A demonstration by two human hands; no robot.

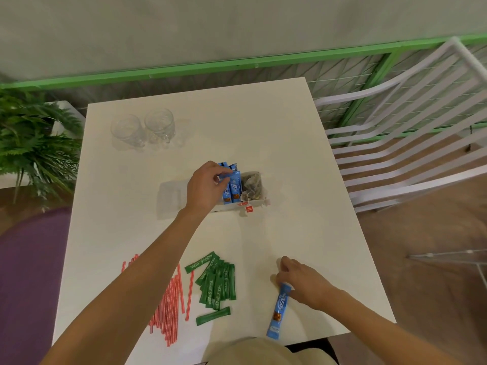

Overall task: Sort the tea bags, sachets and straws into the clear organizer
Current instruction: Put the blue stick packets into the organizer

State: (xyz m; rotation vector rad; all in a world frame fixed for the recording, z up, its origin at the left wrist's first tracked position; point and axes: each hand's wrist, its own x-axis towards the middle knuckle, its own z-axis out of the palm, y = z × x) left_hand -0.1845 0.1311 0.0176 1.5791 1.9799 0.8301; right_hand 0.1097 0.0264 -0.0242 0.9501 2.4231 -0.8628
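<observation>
The organizer point(168, 196) has tea bags point(253, 185). The left hand point(205, 188) pinches a blue sachet point(227, 178) inside, and the right hand point(305, 283) grips a second sachet point(279, 309). Green sachets point(216, 283) and straws point(171, 293) remain outside.

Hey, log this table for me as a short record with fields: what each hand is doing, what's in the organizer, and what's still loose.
left hand: pinches one of the filed blue sachets in the organizer
right hand: grips the loose blue sachet near the table's front edge
tea bags: organizer's right compartment, beside the filed blue sachets
green sachets: piled on table, unsorted
straws: on table left of green sachets, unsorted
glasses: two, far side of table
</observation>
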